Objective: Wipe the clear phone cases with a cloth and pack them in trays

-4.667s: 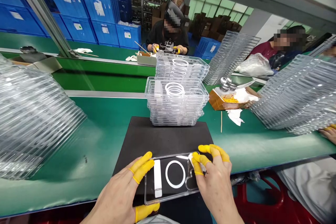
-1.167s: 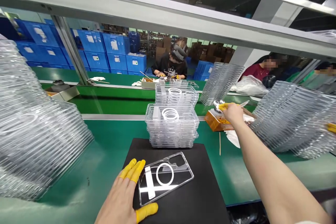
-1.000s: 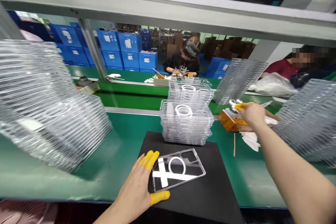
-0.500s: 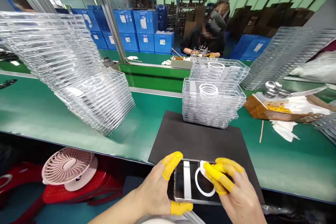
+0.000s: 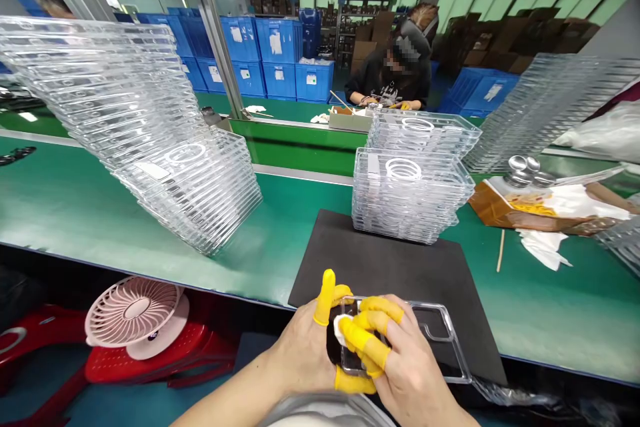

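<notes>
A clear phone case [image 5: 457, 347] is held above the near edge of a black mat, with its camera cut-out toward the right. My left hand [image 5: 307, 347], in yellow finger cots, grips the case's left end between thumb and fingers, one finger sticking up. Pinched in my right hand [image 5: 395, 353], also in yellow finger cots, is a small white cloth [image 5: 343, 329], pressed against the left end of the case. My right hand covers the middle of the case, hiding most of its white ring and strip.
Clear cases stand in a stack [image 5: 405, 200] on the black mat [image 5: 380, 260]. Tall leaning stacks [image 5: 190, 180] rise at left and right. An opened box [image 5: 505, 210], a white tissue [image 5: 543, 248] and a wooden stick [image 5: 501, 250] lie rightward. A co-worker [image 5: 395, 73] sits opposite. A pink fan [image 5: 134, 310] stands below left.
The case has shifted right within my grip, baring its right end with the camera cut-out. My right hand has moved the cloth leftward, from beside the ring to the left end.
</notes>
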The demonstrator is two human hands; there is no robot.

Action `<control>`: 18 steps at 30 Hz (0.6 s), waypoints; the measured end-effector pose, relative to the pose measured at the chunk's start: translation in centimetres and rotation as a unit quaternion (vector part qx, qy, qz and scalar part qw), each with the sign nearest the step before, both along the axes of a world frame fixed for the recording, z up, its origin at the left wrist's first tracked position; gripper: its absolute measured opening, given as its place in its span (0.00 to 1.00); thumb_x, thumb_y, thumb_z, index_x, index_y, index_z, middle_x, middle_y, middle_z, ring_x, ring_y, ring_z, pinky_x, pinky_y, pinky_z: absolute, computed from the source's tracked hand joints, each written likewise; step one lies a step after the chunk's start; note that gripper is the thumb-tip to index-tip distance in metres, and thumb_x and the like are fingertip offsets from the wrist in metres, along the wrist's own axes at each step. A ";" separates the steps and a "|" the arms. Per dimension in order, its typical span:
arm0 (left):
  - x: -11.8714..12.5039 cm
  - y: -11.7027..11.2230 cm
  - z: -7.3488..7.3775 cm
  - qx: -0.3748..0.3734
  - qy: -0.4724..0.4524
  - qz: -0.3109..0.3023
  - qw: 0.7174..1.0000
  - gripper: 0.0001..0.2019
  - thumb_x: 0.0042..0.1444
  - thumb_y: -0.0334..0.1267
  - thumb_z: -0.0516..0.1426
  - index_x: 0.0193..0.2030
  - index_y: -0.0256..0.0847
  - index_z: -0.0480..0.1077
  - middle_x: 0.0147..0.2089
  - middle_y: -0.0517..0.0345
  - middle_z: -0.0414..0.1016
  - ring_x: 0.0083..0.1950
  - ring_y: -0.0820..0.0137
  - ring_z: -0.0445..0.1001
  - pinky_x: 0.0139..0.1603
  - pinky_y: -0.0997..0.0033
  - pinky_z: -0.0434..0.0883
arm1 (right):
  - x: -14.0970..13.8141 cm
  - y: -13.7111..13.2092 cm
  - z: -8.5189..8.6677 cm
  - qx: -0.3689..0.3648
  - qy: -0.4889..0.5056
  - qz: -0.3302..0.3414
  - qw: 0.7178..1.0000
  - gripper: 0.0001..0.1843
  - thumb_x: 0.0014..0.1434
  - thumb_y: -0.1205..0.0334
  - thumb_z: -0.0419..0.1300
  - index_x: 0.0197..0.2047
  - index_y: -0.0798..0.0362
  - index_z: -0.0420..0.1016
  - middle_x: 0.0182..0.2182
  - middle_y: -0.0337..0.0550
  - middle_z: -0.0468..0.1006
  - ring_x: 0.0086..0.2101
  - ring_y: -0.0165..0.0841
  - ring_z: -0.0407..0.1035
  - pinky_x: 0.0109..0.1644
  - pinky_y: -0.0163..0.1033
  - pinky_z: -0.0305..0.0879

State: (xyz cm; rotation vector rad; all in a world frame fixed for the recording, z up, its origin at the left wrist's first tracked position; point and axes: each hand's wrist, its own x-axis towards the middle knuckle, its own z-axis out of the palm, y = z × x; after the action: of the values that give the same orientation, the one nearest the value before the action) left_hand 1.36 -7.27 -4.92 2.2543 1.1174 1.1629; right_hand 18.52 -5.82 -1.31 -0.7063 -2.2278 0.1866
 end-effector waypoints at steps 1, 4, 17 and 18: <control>0.0 0.1 0.1 0.010 0.009 0.001 1.000 0.34 0.46 0.49 0.67 0.58 0.46 0.59 0.42 0.56 0.76 0.44 0.60 0.79 0.47 0.61 0.77 | 0.2 -0.2 0.1 0.000 -0.007 0.017 1.000 0.15 0.67 0.70 0.48 0.44 0.51 0.76 0.32 0.41 0.76 0.39 0.35 0.68 0.52 0.47 0.60; -0.2 0.3 0.1 0.021 0.011 0.010 1.000 0.36 0.47 0.49 0.65 0.60 0.44 0.55 0.42 0.54 0.76 0.43 0.61 0.80 0.45 0.62 0.78 | 0.7 -0.7 0.3 0.012 -0.020 0.057 0.998 0.15 0.69 0.67 0.48 0.46 0.50 0.75 0.32 0.40 0.77 0.39 0.33 0.69 0.52 0.46 0.61; -0.3 0.3 -0.4 0.042 -0.012 0.005 0.999 0.54 0.42 0.57 0.68 0.69 0.43 0.45 0.46 0.51 0.77 0.46 0.59 0.80 0.49 0.59 0.77 | 4.7 -0.1 -1.1 0.045 -0.032 -0.167 0.984 0.12 0.61 0.76 0.55 0.41 0.53 0.76 0.35 0.45 0.73 0.44 0.41 0.65 0.55 0.55 0.55; -0.3 0.2 -0.4 0.039 -0.007 0.011 0.999 0.54 0.43 0.58 0.68 0.70 0.41 0.45 0.46 0.50 0.78 0.46 0.59 0.80 0.48 0.60 0.78 | 4.0 -0.3 -1.0 0.038 -0.026 -0.155 0.987 0.13 0.61 0.76 0.53 0.42 0.54 0.76 0.34 0.46 0.73 0.44 0.41 0.65 0.55 0.55 0.56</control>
State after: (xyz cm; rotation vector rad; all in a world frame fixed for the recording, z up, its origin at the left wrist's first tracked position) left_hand 1.04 -7.03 -5.37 2.2941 1.1123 1.2500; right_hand 22.52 -6.08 -2.30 -1.0128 -2.1276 -0.0721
